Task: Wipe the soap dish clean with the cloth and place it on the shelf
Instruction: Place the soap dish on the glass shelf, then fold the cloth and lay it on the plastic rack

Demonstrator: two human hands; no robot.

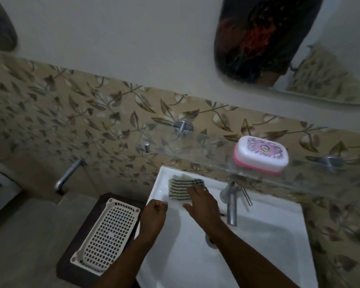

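A white and pink soap dish (261, 155) with a patterned lid sits closed on the glass shelf (195, 150) above the sink. A green-and-white striped cloth (180, 189) lies flat on the back left rim of the white sink (258, 235). My right hand (202, 201) rests with fingers spread on the cloth's right edge. My left hand (154, 213) is curled into a loose fist at the sink's left rim, beside the cloth, holding nothing that I can see.
A chrome tap (231, 206) stands right of my right hand. A white perforated plastic basket (107, 229) lies on a dark stool left of the sink. A wall tap (68, 176) juts out at left. A mirror (299, 48) hangs above.
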